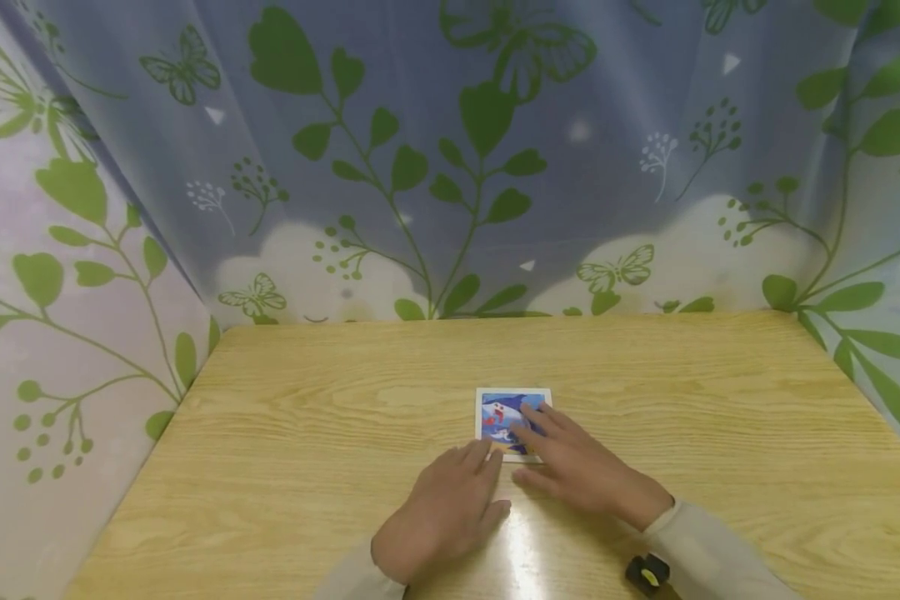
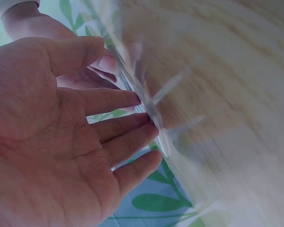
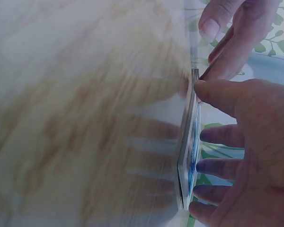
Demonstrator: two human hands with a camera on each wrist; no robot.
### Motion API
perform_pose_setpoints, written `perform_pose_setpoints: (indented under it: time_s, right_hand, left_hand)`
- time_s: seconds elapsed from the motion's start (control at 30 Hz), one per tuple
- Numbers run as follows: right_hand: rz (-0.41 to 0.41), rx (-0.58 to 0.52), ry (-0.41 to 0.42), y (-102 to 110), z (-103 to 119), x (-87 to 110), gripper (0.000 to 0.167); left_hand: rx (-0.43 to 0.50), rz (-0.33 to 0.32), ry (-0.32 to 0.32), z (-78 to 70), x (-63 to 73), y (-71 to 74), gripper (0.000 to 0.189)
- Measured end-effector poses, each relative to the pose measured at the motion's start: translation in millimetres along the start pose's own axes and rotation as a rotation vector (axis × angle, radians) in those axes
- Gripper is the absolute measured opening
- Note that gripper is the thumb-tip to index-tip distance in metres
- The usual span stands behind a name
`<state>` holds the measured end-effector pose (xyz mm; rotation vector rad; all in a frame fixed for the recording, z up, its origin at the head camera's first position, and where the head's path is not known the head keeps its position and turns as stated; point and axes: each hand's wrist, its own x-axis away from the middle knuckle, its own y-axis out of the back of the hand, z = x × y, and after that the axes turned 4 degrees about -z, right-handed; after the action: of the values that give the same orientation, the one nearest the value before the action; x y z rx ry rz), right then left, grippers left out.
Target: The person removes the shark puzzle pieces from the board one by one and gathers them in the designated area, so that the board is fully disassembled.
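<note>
White borders the square panel both hands touch on the woodgrain tabletop.

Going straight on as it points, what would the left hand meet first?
The square shark picture, whose near edge it overlaps; then probably the right hand, though depth is unclear.

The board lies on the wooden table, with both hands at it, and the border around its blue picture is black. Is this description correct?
Not quite: the border is white, not black, as the head view shows. The rest is right: the board lies on the wooden table, with the left hand and right hand at it.
</note>
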<state>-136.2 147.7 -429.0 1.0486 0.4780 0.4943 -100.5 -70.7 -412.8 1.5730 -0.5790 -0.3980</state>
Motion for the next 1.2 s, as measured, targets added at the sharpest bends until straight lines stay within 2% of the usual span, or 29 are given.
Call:
perform_pose_setpoints:
  time_s: [0.17, 0.3, 0.53, 0.67, 0.8, 0.93, 1.07, 1.2]
  right_hand:
    - [0.008, 0.031, 0.005, -1.6, 0.4, -2.8, 0.057]
    - [0.003, 0.058, 0.018, -3.1, -0.3, -5.0, 0.054]
    - [0.018, 0.073, 0.023, -5.4, -2.4, -10.3, 0.05]
    - [0.025, 0.064, 0.019, -4.0, -2.3, -11.8, 0.048]
    - [0.017, 0.055, 0.024, -3.0, -2.9, -12.4, 0.047]
    - [0.003, 0.061, 0.034, -3.5, -4.5, -12.9, 0.047]
    - [-0.001, 0.064, 0.044, -4.1, -6.2, -13.4, 0.046]
    - [0.005, 0.057, 0.048, -5.1, -7.2, -14.1, 0.046]
  left_hand:
    - [-0.002, 0.006, -0.02, 2.1, -1.9, 2.9, 0.059]
    - [0.035, 0.008, -0.025, 5.3, -5.9, 7.0, 0.055]
    - [0.074, -0.036, -0.057, 15.8, -13.5, 11.5, 0.048]
    - [0.135, -0.048, -0.05, 24.7, -18.6, 14.7, 0.044]
    - [0.245, -0.091, 0.011, 34.7, -26.5, 15.8, 0.035]
    - [0.35, -0.146, 0.11, 43.3, -34.8, 17.8, 0.031]
    - [0.423, -0.191, 0.176, 50.5, -42.3, 20.1, 0.033]
    - [0.447, -0.234, 0.208, 56.5, -50.5, 18.7, 0.029]
